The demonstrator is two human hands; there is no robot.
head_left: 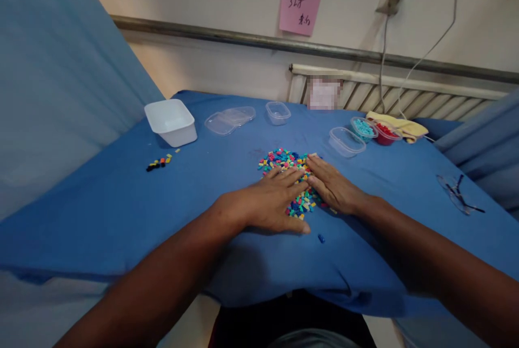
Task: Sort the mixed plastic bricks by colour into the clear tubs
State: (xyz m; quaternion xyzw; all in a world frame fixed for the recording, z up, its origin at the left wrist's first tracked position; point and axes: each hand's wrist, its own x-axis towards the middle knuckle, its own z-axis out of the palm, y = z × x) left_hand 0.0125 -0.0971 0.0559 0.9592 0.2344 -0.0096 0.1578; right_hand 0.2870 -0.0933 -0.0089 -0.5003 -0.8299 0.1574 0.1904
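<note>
A pile of small colourful pieces [284, 158] in blue, teal, yellow, pink and white lies mid-table on a blue cloth [214, 175]. My left hand [275, 199] rests on the pile's left and near side, fingers stretched out and thumb pointing right. Against its right side lies my right hand [334, 186], flat with fingers extended, their tips touching the pieces. The two hands nearly meet at the fingertips. Parts of the pile are hidden beneath them. One dark blue piece [321, 239] lies apart, just in front of my left thumb.
At the back left stands a white tub [178, 129], with a few black, yellow and orange pieces [162, 162] before it. Clear lids [229, 120] and a clear container [278, 114] lie behind. Rightward are another clear container [346, 142], turquoise pieces [364, 127], red pieces [386, 133], a yellow cloth [407, 127] and glasses [458, 195].
</note>
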